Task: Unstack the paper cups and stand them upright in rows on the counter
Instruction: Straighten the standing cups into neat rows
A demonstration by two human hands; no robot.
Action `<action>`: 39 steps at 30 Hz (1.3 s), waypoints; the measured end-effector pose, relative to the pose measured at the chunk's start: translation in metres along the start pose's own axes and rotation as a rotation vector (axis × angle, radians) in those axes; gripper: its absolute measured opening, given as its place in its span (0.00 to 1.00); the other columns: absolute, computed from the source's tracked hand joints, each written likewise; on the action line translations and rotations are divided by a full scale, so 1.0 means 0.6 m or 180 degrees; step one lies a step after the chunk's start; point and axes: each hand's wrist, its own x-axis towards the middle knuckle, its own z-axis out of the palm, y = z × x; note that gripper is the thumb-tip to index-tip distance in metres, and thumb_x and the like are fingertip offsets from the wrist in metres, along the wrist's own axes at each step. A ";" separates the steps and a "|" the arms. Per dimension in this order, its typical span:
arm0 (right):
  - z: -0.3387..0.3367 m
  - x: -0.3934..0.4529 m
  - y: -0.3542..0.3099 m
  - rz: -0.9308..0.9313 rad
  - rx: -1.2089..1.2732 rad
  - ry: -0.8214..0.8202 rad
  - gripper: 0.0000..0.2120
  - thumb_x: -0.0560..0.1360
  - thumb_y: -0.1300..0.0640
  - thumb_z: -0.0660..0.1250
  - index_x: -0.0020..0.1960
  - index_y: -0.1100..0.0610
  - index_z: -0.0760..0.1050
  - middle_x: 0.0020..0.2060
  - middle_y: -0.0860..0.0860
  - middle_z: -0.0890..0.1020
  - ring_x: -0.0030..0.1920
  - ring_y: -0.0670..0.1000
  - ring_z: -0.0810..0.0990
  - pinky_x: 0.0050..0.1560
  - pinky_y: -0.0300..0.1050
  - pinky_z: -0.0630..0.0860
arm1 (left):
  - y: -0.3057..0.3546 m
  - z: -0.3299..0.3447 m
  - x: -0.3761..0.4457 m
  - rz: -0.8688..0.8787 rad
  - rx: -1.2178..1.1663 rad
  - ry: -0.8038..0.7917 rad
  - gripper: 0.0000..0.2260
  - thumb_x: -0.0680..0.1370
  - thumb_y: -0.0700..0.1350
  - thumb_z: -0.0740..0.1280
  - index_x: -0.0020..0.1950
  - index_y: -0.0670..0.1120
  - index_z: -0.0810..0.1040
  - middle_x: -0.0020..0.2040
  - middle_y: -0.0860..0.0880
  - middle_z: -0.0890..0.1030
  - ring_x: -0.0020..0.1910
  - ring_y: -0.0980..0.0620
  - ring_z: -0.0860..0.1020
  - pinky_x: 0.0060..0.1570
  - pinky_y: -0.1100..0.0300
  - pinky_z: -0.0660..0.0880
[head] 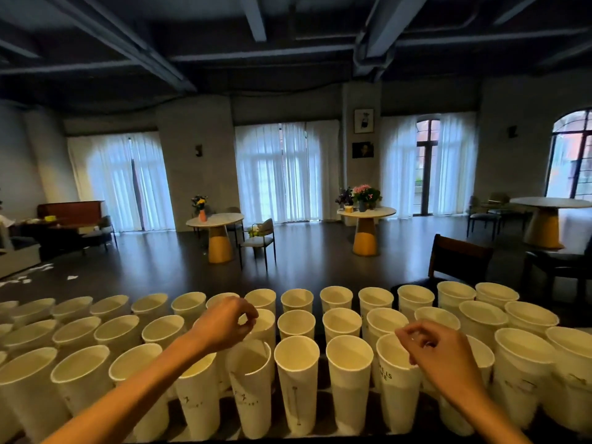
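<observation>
Dark print shows on a few of the paper cups (296, 376) in the near row. On one cup at about 4 o'clock from the middle of the view, just left of the right hand (443, 357), broken letters read "IS" over "E"; the rest is hidden. The marks on the cups at 6 and 7 o'clock are too faint to read.

The cups stand upright, mouths up, in three rows across the dark counter (323, 373), filling the lower third of the view from 8 o'clock round to 4 o'clock. The far row runs along the counter's back edge.

The left hand (224, 323) hangs over the middle row at about 7 o'clock, fingers curled loosely with thumb and forefinger nearly meeting just over a cup's rim; whether they pinch that rim cannot be told. The right hand hovers over the near row, fingers bent and drawn together with a small gap at the tips, holding nothing visible; a ring shows on one finger. It covers part of the cup beneath it.

Beyond the counter, a dark chair (458, 256) stands at 3 o'clock, close behind the far row. Farther off, round tables (214, 221) with yellow bases carry flowers (365, 193). White curtains (282, 171) hang at 12 o'clock, and two framed pictures (363, 121) at 1 o'clock.
</observation>
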 end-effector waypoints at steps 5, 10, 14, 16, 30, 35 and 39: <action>-0.022 -0.003 0.008 0.0165 -0.0006 0.0041 0.04 0.72 0.54 0.75 0.40 0.48 0.82 0.28 0.47 0.82 0.31 0.47 0.81 0.36 0.43 0.77 | -0.043 0.033 0.046 0.0155 0.0268 -0.0423 0.11 0.78 0.48 0.70 0.60 0.56 0.82 0.62 0.56 0.81 0.55 0.56 0.80 0.55 0.63 0.79; -0.037 -0.005 0.025 0.0165 -0.0030 0.0218 0.05 0.72 0.57 0.75 0.38 0.50 0.82 0.26 0.50 0.81 0.25 0.47 0.79 0.32 0.47 0.77 | -0.064 0.048 0.065 0.0287 0.0217 -0.0656 0.09 0.79 0.51 0.69 0.58 0.57 0.83 0.60 0.56 0.81 0.54 0.56 0.79 0.55 0.64 0.78; -0.035 -0.003 0.035 0.0194 -0.0053 0.0224 0.05 0.73 0.57 0.75 0.38 0.51 0.82 0.27 0.51 0.81 0.26 0.48 0.79 0.32 0.48 0.77 | -0.087 0.053 0.072 0.0339 0.0239 -0.0674 0.08 0.79 0.54 0.69 0.56 0.59 0.83 0.59 0.57 0.80 0.52 0.58 0.78 0.53 0.66 0.78; -0.047 0.000 0.039 0.0254 -0.0012 0.0270 0.04 0.73 0.57 0.74 0.39 0.51 0.82 0.27 0.52 0.81 0.26 0.48 0.79 0.33 0.47 0.76 | -0.079 0.047 0.081 0.0372 0.0171 -0.0710 0.07 0.78 0.54 0.70 0.55 0.60 0.82 0.57 0.57 0.80 0.50 0.58 0.78 0.51 0.66 0.78; -0.166 0.114 0.126 -0.0095 -0.0724 -0.0183 0.06 0.74 0.55 0.73 0.48 0.45 0.81 0.41 0.42 0.83 0.42 0.42 0.79 0.40 0.33 0.74 | 0.294 0.042 0.135 0.0863 -0.1145 -0.0366 0.04 0.77 0.49 0.72 0.51 0.56 0.84 0.43 0.65 0.78 0.41 0.59 0.79 0.37 0.68 0.75; -0.224 0.198 0.224 0.0128 -0.1212 -0.0138 0.04 0.76 0.53 0.71 0.50 0.49 0.83 0.47 0.47 0.85 0.41 0.43 0.78 0.44 0.37 0.75 | 0.441 0.112 0.166 0.1060 -0.0848 -0.0442 0.08 0.78 0.51 0.70 0.56 0.52 0.84 0.51 0.56 0.82 0.44 0.58 0.78 0.39 0.70 0.74; -0.243 0.232 0.273 0.0249 -0.1435 -0.0320 0.04 0.76 0.53 0.71 0.50 0.49 0.83 0.47 0.48 0.85 0.41 0.43 0.78 0.47 0.40 0.76 | 0.485 0.165 0.220 0.0884 -0.0744 -0.0431 0.09 0.78 0.50 0.71 0.57 0.53 0.84 0.57 0.52 0.82 0.47 0.55 0.79 0.48 0.66 0.78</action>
